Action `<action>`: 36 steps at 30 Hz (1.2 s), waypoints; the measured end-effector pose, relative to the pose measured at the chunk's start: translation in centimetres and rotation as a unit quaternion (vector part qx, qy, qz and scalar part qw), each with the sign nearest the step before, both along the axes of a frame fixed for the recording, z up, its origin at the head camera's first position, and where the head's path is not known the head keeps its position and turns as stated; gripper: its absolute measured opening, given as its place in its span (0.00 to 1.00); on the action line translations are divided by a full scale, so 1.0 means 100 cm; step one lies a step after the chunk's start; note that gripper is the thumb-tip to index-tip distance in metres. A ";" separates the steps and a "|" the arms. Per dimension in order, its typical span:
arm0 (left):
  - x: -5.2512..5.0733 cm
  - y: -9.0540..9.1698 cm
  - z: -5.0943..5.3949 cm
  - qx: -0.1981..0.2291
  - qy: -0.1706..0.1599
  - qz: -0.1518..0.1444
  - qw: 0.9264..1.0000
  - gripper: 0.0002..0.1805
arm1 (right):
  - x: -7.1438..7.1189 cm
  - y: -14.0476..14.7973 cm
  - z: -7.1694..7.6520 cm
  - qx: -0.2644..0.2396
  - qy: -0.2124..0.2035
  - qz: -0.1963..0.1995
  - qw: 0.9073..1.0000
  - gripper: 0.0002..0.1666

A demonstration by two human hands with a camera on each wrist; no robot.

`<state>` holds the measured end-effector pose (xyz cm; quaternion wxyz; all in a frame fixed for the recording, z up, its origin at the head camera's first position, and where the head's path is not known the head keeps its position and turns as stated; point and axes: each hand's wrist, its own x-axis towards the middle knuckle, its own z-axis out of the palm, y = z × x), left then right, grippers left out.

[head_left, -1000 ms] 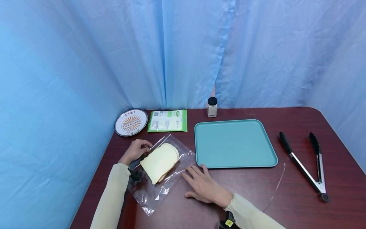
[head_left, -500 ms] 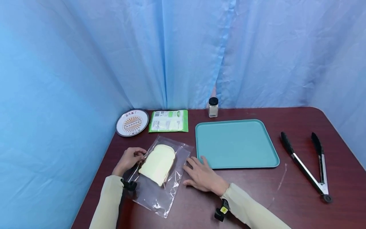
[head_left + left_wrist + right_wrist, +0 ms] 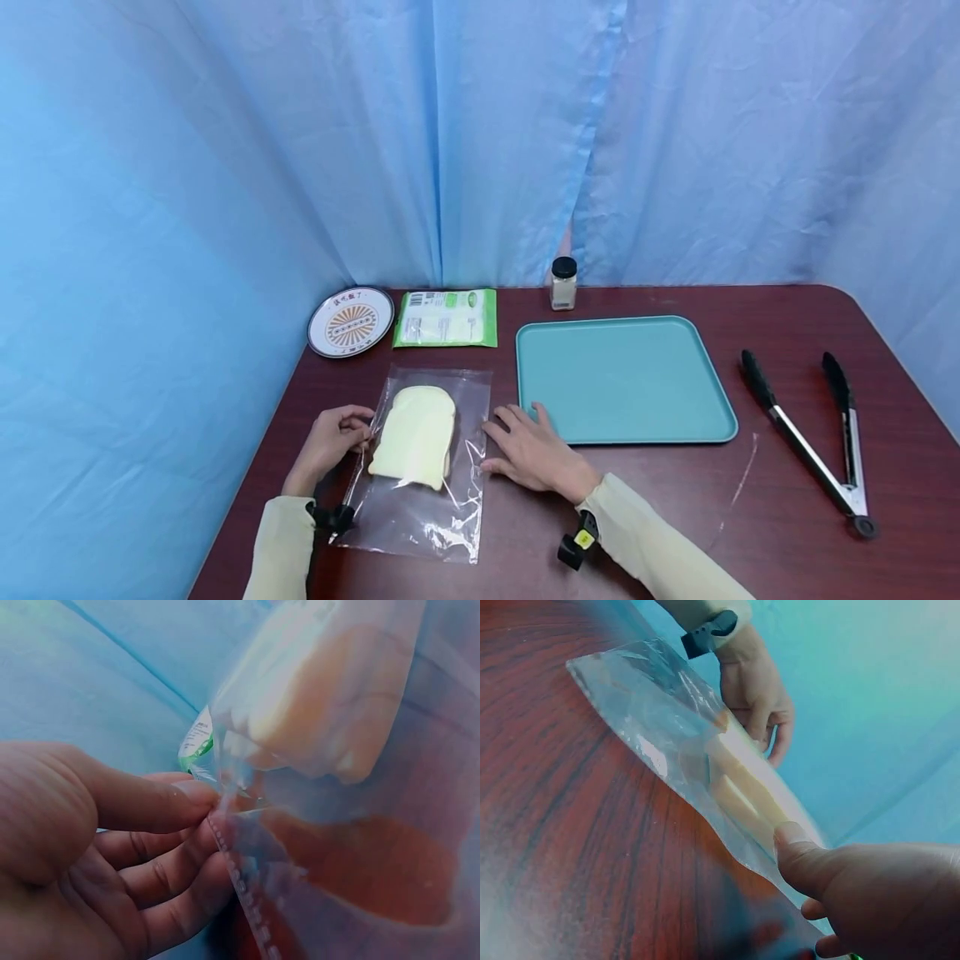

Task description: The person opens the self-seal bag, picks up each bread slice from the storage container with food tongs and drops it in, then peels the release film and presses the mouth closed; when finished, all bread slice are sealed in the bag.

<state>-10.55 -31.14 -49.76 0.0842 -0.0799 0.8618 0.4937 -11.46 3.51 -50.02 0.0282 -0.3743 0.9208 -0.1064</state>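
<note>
A clear plastic bag (image 3: 420, 529) lies on the table with bread slices (image 3: 416, 433) inside, stacked one over another. My left hand (image 3: 330, 442) pinches the bag's left edge; in the left wrist view the thumb and index finger (image 3: 199, 796) meet at the film's ridged edge. At the bag's right edge my right hand (image 3: 532, 454) lies palm down with its fingers spread. Its thumb (image 3: 799, 855) is close to the film in the right wrist view, and I cannot tell whether it touches. Its fingertips are near the lower left corner of a teal tray (image 3: 622, 379).
Tongs (image 3: 857, 500) with black tips lie spread on the right. Along the back are a patterned plate (image 3: 351, 323), a green and white packet (image 3: 450, 318) and a small black-capped jar (image 3: 563, 285). A blue curtain (image 3: 495, 142) hangs behind the table.
The bag with the bread has turned from a slant to nearly straight. My left hand has moved nearer to me along with its edge. The right hand has barely shifted.
</note>
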 end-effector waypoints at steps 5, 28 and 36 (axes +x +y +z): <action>0.004 0.000 0.001 0.012 0.000 0.004 1.000 0.18 | -0.002 -0.001 0.001 -0.018 -0.021 -0.011 1.000 0.37; -0.042 0.010 0.005 0.033 -0.095 0.012 0.995 0.20 | -0.019 -0.029 0.008 -0.393 -0.380 -0.261 0.796 0.50; -0.047 0.014 0.002 0.044 -0.089 0.030 0.995 0.14 | -0.030 -0.040 0.000 -0.422 -0.441 -0.300 0.733 0.42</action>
